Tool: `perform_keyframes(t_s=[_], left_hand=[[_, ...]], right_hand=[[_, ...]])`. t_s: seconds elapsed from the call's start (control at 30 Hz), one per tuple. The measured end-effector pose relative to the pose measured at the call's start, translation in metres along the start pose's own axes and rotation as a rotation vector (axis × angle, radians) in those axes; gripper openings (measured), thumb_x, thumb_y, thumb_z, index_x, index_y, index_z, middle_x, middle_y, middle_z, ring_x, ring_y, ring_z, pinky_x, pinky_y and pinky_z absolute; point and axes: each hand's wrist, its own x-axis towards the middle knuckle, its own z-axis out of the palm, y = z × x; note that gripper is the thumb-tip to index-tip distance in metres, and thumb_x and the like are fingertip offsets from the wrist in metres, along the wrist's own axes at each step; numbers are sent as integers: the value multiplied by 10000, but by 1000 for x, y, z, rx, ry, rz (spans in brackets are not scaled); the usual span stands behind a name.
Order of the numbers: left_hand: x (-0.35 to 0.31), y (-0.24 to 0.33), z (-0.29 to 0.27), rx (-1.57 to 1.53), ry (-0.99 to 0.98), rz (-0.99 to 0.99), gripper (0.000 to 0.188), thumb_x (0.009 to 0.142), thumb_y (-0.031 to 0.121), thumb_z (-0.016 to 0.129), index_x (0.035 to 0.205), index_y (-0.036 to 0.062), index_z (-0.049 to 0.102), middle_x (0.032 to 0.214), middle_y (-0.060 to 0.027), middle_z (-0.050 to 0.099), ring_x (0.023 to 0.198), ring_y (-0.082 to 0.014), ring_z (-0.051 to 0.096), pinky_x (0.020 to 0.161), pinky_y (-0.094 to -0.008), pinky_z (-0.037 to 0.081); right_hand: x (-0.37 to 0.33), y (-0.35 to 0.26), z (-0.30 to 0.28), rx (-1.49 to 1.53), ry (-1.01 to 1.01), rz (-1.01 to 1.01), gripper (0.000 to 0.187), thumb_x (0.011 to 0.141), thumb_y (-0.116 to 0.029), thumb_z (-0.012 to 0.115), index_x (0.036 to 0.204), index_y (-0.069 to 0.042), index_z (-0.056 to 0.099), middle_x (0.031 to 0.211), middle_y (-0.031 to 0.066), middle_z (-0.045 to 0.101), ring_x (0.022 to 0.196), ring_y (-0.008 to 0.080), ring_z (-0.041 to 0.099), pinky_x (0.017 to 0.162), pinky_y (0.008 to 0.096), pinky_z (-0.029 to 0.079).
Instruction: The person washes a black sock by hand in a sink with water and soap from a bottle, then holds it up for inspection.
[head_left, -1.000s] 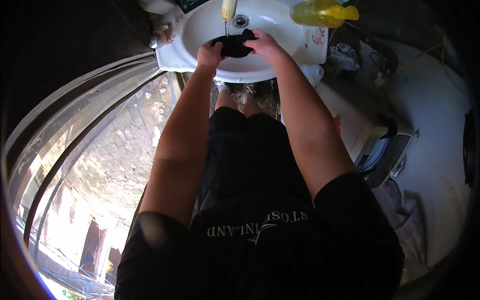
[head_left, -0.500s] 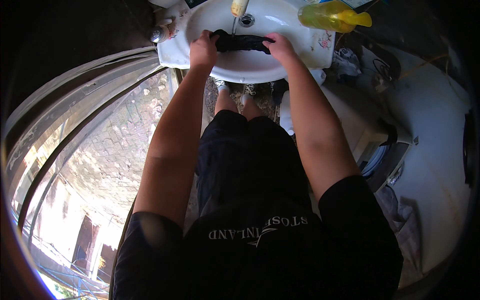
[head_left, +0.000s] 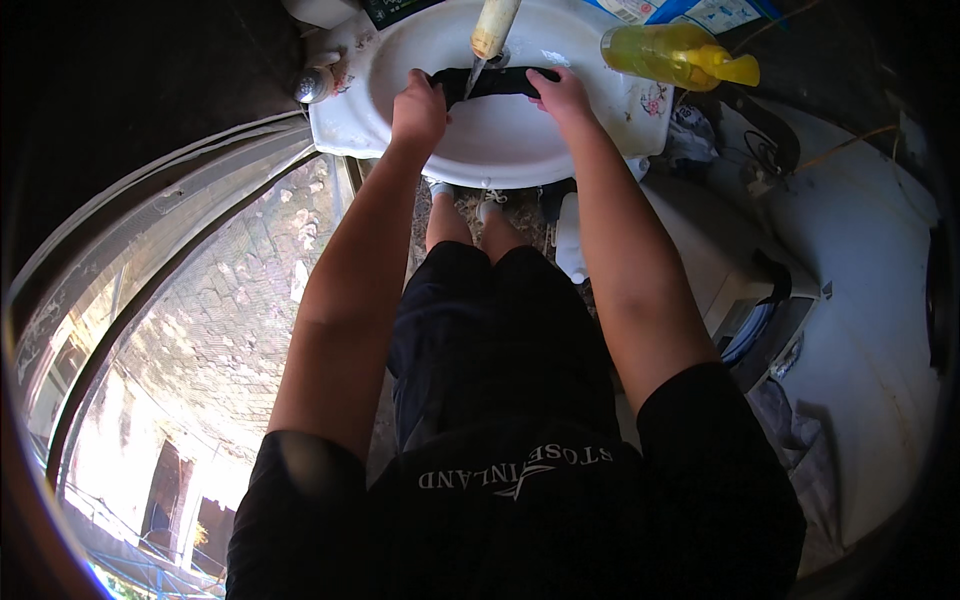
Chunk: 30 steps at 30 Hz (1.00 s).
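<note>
A dark, wet-looking cloth (head_left: 497, 82) is stretched between my hands over the white washbasin (head_left: 480, 165). My left hand (head_left: 420, 108) closes on its left end, and my right hand (head_left: 560, 93) pinches its right end between thumb and fingers. Water from the pale tap spout (head_left: 492, 32) runs down onto the left part of the cloth. What kind of cloth it is, a sock or a rag, I cannot tell. Behind it the drain hole is partly hidden by the spout.
On the basin's right rim lies a yellow pump bottle (head_left: 675, 57). At the left rim stands a small jar with a metal top (head_left: 315, 84). Blue and white packets (head_left: 690, 12) lie at the back right. A white front-loading machine (head_left: 745, 325) is to my right, a window (head_left: 210, 300) to my left.
The view has shifted, so the basin and spout appear lower. The cloth is spread flatter and straighter between my hands, and the water now falls nearer its left end.
</note>
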Motion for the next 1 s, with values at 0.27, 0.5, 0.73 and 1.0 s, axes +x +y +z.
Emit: perform_keyframes(t_s=[0.27,0.5,0.73,1.0], left_hand=[[5,-10,-3,258,42,-125,313,959,304,475,1093,23,506,910,-220,699,886,-409,682,829,-480,525],[3,-3,0,572,-64,-68,221,947,221,465,1102,72,521,1037,-208,680,980,-392,660,842,-473,525],[-5,-16,1,776,41,715,297,871,186,550,1144,88,614,1259,-130,560,1174,-318,563,942,-421,495],[-34,-18,-9,836,-339,604,461,879,289,519,1269,56,597,1322,-129,591,1296,-244,509,1099,-380,390]], right_hand=[[-2,-15,6,541,-5,134,403,860,-280,741,1132,-13,616,899,88,664,796,178,670,634,265,551],[26,-5,-1,-514,98,-74,557,847,-432,694,1190,3,625,1093,181,689,1036,310,659,880,387,512],[24,3,7,-506,152,-289,437,901,-367,621,1167,-20,606,1066,222,677,1036,387,634,901,456,498],[-33,-23,95,-738,-121,-655,295,955,-337,526,910,-62,624,929,162,693,912,370,646,812,485,516]])
